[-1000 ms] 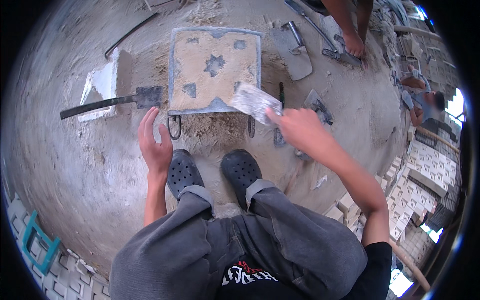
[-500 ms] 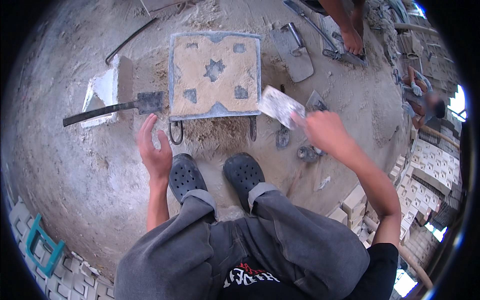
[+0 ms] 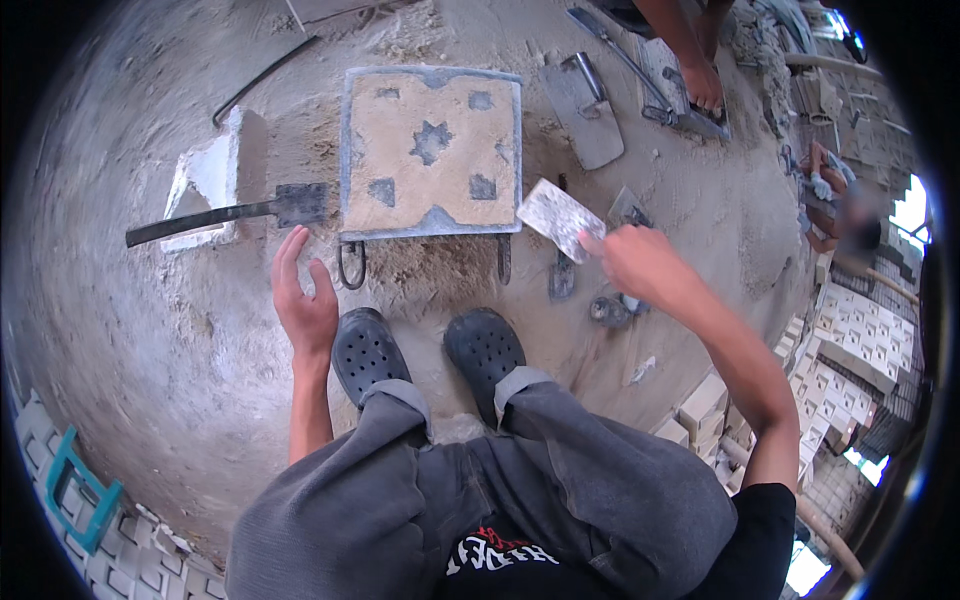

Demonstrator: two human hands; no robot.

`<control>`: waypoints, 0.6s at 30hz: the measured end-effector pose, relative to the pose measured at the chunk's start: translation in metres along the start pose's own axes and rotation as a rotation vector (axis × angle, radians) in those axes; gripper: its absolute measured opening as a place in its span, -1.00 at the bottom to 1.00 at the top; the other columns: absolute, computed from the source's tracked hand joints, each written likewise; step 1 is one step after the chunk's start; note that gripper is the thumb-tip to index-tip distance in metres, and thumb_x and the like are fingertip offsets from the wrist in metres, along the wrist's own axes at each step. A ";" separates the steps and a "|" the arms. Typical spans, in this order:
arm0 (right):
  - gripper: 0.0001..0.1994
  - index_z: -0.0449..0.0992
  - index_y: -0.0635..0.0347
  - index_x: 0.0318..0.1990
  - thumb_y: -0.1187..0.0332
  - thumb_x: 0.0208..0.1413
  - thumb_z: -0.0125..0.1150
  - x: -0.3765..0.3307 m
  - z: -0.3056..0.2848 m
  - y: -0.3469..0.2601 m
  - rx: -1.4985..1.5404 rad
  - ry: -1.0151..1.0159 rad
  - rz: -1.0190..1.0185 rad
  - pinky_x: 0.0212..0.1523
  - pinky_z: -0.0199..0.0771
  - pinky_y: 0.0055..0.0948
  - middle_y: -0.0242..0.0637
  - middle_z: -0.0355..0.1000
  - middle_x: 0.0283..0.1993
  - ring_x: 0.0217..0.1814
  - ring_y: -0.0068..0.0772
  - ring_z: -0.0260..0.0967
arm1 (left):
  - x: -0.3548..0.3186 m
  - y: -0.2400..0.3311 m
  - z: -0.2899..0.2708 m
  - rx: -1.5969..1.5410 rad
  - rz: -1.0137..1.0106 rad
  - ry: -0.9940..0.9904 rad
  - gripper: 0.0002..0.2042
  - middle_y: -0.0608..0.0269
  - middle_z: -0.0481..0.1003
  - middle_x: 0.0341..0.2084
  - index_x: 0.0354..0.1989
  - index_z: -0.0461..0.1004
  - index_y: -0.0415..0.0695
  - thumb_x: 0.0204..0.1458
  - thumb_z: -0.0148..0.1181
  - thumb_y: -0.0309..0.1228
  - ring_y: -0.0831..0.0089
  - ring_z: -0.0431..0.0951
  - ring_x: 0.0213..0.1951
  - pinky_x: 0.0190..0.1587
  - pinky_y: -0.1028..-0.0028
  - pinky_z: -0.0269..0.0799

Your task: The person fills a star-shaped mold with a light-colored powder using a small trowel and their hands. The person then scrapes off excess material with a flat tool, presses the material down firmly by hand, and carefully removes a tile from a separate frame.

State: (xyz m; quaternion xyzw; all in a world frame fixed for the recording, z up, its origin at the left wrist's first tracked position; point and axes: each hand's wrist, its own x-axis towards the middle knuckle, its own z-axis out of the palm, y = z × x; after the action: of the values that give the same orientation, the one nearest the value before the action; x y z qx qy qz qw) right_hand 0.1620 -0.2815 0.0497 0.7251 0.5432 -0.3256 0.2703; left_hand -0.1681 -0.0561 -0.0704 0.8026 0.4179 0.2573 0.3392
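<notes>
A square mould (image 3: 430, 185) lies flat in front of my feet. Pale tan powder covers most of it, leaving a dark star and corner shapes bare, and metal loop handles (image 3: 351, 266) stick out at its near side. My right hand (image 3: 645, 262) grips a trowel (image 3: 560, 218) whose rectangular, whitish-smeared blade is beside the mould's near right corner; the hand hides its handle. On the other side, my left hand (image 3: 305, 305) hovers open with fingers raised, empty, just below a dark long-handled tool with a flat square head (image 3: 301, 205).
The tool's handle rests over a white broken block (image 3: 205, 190). A wide flat scraper (image 3: 590, 120) and smaller tools (image 3: 612, 310) lie right of the mould. Another person's hand (image 3: 702, 88) works at far right. Stacked patterned blocks (image 3: 840, 370) stand right; a teal frame (image 3: 82, 490) lies lower left.
The trowel in my right hand has turned a little and dipped slightly nearer to me. My left hand stays almost where it was, and the mould's pattern looks unchanged.
</notes>
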 end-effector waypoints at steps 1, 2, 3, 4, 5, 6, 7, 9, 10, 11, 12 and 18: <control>-0.50 0.39 0.00 0.25 0.42 0.09 0.04 -0.005 -0.003 0.001 -0.012 -0.012 -0.001 -0.33 0.49 -0.04 -0.03 0.48 -0.42 -0.35 0.04 0.50 | 0.001 -0.001 -0.001 0.003 0.001 0.005 -0.65 0.00 0.46 0.08 0.08 0.44 -0.25 0.09 0.04 -0.62 0.11 0.43 0.16 0.22 0.26 0.30; -0.49 0.39 -0.02 0.26 0.42 0.09 0.05 -0.007 -0.010 0.000 -0.020 -0.027 -0.002 -0.32 0.49 -0.04 -0.04 0.48 -0.42 -0.35 0.03 0.50 | 0.000 0.001 -0.003 0.008 0.001 0.006 -0.65 0.00 0.46 0.08 0.08 0.44 -0.25 0.09 0.04 -0.62 0.11 0.43 0.16 0.22 0.26 0.30; -0.50 0.40 -0.03 0.25 0.42 0.10 0.04 -0.004 -0.018 -0.001 -0.027 0.025 -0.014 -0.30 0.49 -0.05 -0.05 0.48 -0.42 -0.34 0.02 0.50 | 0.000 0.002 -0.004 0.013 0.002 0.006 -0.65 0.00 0.46 0.08 0.08 0.44 -0.24 0.09 0.04 -0.62 0.11 0.43 0.16 0.22 0.26 0.30; -0.51 0.41 -0.04 0.25 0.42 0.10 0.04 0.004 -0.029 -0.004 -0.032 0.078 -0.026 -0.29 0.49 -0.05 -0.05 0.48 -0.42 -0.33 0.01 0.50 | -0.001 0.002 -0.004 0.021 0.010 0.006 -0.65 0.00 0.46 0.08 0.08 0.44 -0.24 0.09 0.04 -0.62 0.11 0.43 0.16 0.22 0.26 0.30; -0.52 0.41 -0.05 0.24 0.42 0.11 0.03 0.011 -0.036 -0.006 -0.034 0.125 -0.027 -0.28 0.49 -0.05 -0.06 0.48 -0.42 -0.32 0.00 0.50 | -0.003 0.002 -0.001 0.021 0.021 -0.001 -0.65 0.01 0.46 0.07 0.08 0.44 -0.24 0.09 0.04 -0.62 0.11 0.43 0.16 0.22 0.26 0.30; -0.52 0.41 -0.06 0.24 0.42 0.11 0.02 0.028 -0.049 -0.012 -0.044 0.168 -0.045 -0.27 0.48 -0.04 -0.07 0.48 -0.41 -0.32 0.00 0.50 | -0.001 0.003 -0.003 0.030 0.036 0.002 -0.65 0.01 0.46 0.07 0.08 0.44 -0.24 0.09 0.04 -0.62 0.11 0.43 0.16 0.22 0.26 0.30; -0.52 0.41 -0.06 0.24 0.42 0.12 0.01 0.051 -0.059 -0.019 -0.050 0.206 -0.063 -0.27 0.48 -0.04 -0.07 0.48 -0.41 -0.31 0.01 0.50 | -0.001 0.002 -0.002 0.024 0.026 0.000 -0.65 0.01 0.46 0.07 0.08 0.44 -0.24 0.09 0.05 -0.62 0.11 0.43 0.16 0.22 0.26 0.30; -0.53 0.42 -0.07 0.23 0.43 0.13 0.00 0.075 -0.069 -0.018 -0.070 0.244 -0.097 -0.28 0.48 -0.03 -0.07 0.48 -0.41 -0.32 0.01 0.50 | -0.003 0.003 0.001 -0.006 -0.002 -0.014 -0.65 0.01 0.46 0.08 0.09 0.44 -0.24 0.09 0.05 -0.62 0.11 0.43 0.16 0.22 0.25 0.31; -0.53 0.42 -0.06 0.23 0.44 0.13 -0.01 0.082 -0.066 -0.014 -0.080 0.249 -0.116 -0.29 0.48 -0.03 -0.07 0.48 -0.41 -0.33 0.02 0.49 | -0.004 0.003 0.004 -0.015 -0.005 -0.017 -0.64 0.04 0.46 0.10 0.10 0.44 -0.22 0.09 0.05 -0.62 0.15 0.43 0.17 0.20 0.27 0.31; -0.54 0.42 -0.06 0.22 0.44 0.13 -0.02 0.089 -0.063 -0.014 -0.087 0.257 -0.147 -0.30 0.48 -0.02 -0.07 0.48 -0.41 -0.33 0.03 0.49 | -0.005 0.002 0.002 -0.013 -0.012 -0.017 -0.63 0.07 0.45 0.12 0.11 0.44 -0.20 0.10 0.04 -0.62 0.18 0.43 0.18 0.19 0.30 0.31; -0.58 0.44 -0.04 0.19 0.42 0.15 -0.01 0.087 -0.055 -0.012 -0.087 0.252 -0.140 -0.30 0.50 -0.02 -0.06 0.49 -0.41 -0.33 0.04 0.51 | -0.006 0.002 0.001 -0.012 -0.020 -0.016 -0.63 0.10 0.45 0.14 0.12 0.44 -0.18 0.10 0.04 -0.63 0.21 0.42 0.19 0.18 0.32 0.30; -0.63 0.48 -0.03 0.13 0.39 0.15 0.03 0.035 -0.029 0.017 -0.145 0.097 -0.085 -0.30 0.53 -0.04 -0.05 0.52 -0.40 -0.30 0.05 0.54 | -0.003 0.001 -0.006 -0.026 -0.040 0.002 -0.64 0.02 0.46 0.08 0.09 0.44 -0.22 0.09 0.04 -0.63 0.13 0.43 0.16 0.22 0.26 0.30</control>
State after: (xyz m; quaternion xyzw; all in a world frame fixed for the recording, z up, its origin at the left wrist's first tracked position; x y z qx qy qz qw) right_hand 0.1903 -0.2433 0.0421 0.6949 0.6082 -0.2610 0.2812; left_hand -0.1734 -0.0568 -0.0657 0.7894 0.4307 0.2569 0.3541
